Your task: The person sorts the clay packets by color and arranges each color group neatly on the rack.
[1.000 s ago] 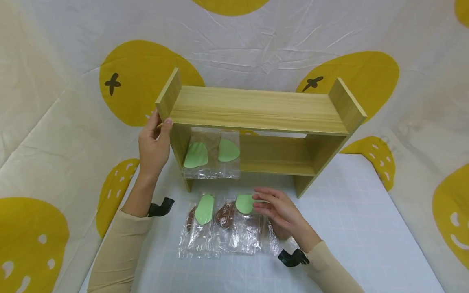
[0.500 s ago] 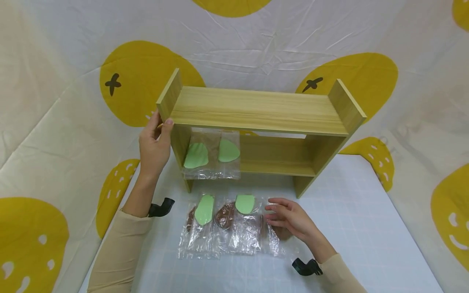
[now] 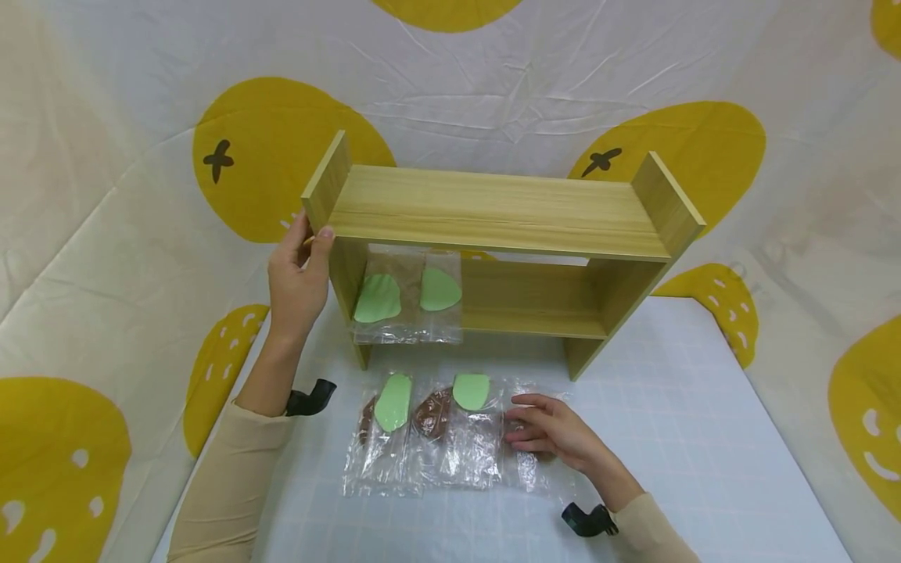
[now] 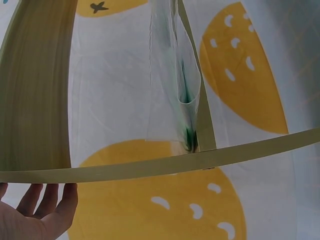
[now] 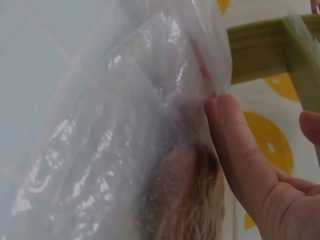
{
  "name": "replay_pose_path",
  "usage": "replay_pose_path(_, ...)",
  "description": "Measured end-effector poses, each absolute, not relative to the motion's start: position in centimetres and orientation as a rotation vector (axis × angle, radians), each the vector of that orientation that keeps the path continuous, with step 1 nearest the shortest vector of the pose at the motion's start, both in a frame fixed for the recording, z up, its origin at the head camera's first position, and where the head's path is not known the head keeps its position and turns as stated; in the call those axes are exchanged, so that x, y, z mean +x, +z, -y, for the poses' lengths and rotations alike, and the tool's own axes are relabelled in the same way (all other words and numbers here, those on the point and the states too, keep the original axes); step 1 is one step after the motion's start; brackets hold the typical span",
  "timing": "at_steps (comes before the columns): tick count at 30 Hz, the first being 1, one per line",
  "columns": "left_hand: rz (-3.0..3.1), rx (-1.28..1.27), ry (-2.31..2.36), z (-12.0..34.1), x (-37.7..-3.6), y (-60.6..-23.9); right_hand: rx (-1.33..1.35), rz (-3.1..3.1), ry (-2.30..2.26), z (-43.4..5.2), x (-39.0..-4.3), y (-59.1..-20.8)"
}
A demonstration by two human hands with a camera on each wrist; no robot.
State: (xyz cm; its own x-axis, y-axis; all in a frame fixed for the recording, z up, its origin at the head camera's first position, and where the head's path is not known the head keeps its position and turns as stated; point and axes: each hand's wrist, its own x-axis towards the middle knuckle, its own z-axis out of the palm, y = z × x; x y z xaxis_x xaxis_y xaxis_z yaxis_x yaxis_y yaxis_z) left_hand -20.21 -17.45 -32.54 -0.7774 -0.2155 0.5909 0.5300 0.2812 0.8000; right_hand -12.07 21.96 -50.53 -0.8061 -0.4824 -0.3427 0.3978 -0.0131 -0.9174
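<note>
At the left end of the light wooden shelf (image 3: 493, 207), my left hand (image 3: 299, 281) grips the side panel, thumb at its front edge and fingers along the outer face. In the left wrist view the fingertips (image 4: 70, 190) touch the panel. My right hand (image 3: 559, 432) hovers low over the rightmost clear plastic bag (image 3: 524, 469), fingers loosely bent. That bag holds something brown, partly hidden by the hand. In the right wrist view the fingertips (image 5: 227, 102) meet the film of the clear bag (image 5: 165, 65); no pinch is visible.
Two clear bags with green pieces (image 3: 378, 299) stand on the shelf's lower board at left. Before the shelf, more bags with green pieces (image 3: 393, 403) and brown pieces (image 3: 432, 413) lie in a row on the pale tablecloth (image 3: 704, 438). A patterned cloth (image 3: 472, 94) hangs behind.
My right hand has moved right and toward me, from beside the middle bag's green piece to over the rightmost bag. The left hand and shelf have stayed put.
</note>
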Motion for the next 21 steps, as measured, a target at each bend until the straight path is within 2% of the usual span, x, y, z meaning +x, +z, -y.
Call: replay_pose_path(21,1.931,-0.273,-1.557,17.3,-20.2,-32.5,0.067,-1.526,-2.034,-20.1,-12.3,-51.7)
